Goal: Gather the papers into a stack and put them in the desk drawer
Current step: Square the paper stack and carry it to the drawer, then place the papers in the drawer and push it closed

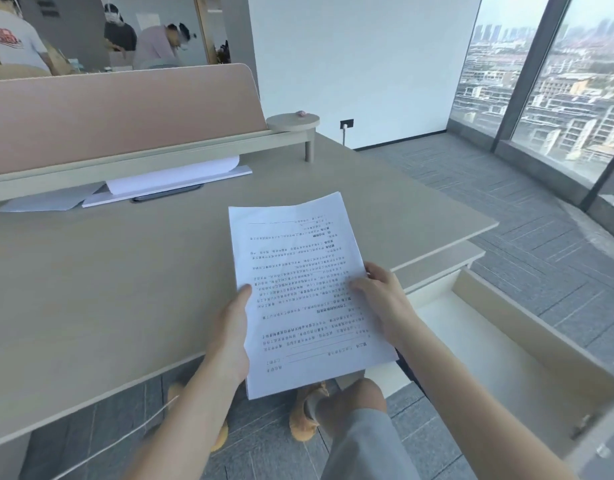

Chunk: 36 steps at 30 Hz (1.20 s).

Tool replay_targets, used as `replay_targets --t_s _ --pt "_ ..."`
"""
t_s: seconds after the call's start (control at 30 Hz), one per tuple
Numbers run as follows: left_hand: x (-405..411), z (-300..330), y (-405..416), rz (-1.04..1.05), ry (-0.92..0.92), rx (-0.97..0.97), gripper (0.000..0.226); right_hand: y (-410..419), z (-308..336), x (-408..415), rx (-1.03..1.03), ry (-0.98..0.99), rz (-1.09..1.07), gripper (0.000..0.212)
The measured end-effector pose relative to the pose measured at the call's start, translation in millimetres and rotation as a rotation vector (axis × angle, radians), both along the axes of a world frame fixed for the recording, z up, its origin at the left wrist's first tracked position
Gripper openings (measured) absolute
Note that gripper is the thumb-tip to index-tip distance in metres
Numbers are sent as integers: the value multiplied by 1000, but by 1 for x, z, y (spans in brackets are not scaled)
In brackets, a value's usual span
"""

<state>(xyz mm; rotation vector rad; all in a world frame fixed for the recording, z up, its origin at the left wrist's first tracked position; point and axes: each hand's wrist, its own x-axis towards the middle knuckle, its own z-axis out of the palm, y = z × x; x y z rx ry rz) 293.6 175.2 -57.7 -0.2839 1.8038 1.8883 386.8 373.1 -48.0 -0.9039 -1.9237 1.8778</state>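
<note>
A stack of printed white papers (298,271) is held above the front edge of the light wood desk (108,289), text upside down to me. My left hand (231,337) grips its left edge, thumb on top. My right hand (381,299) grips the right edge, fingers on the top sheet. To the right, the desk drawer (499,344) stands pulled open, white inside; nothing shows in the visible part.
At the back of the desk, under the shelf rail, lie more white sheets (181,174), a grey folder (49,200) and a dark phone (167,194). A pink divider (118,112) rises behind. People work beyond it. My legs and orange shoes (304,417) show below.
</note>
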Motion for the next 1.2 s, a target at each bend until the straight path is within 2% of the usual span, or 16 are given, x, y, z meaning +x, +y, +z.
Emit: replay_targets --t_s 0.17,0.3,0.43,0.53,0.73,0.8,0.9,1.0,1.03,1.1,1.2 --pt "41 6 42 -111 29 -10 27 39 -6 47 59 -13 -63 29" --pt "69 6 83 -138 62 -18 34 79 -12 84 62 -10 -128 33" --pt "97 5 128 -171 86 -5 21 121 -21 120 55 -49 -189 31" --pt "116 -5 159 -234 111 10 24 153 -30 145 29 -77 -252 27" --pt "133 -45 209 -397 124 -85 12 208 -58 179 29 -206 -283 33" --pt "134 -62 221 -457 143 -140 14 222 -66 185 39 -241 -270 31" --pt "144 -64 232 -539 283 -261 14 240 -74 188 86 -298 -264 29" --pt "153 -60 235 -567 454 -285 53 255 -82 190 125 -340 -255 33" --pt "154 -64 237 -585 517 -290 60 260 -86 190 125 -350 -250 34" --pt "154 -74 241 -646 626 -324 50 269 -93 190 122 -374 -238 36" --pt "155 -93 249 -792 710 -426 18 279 -104 186 144 -446 -209 37"
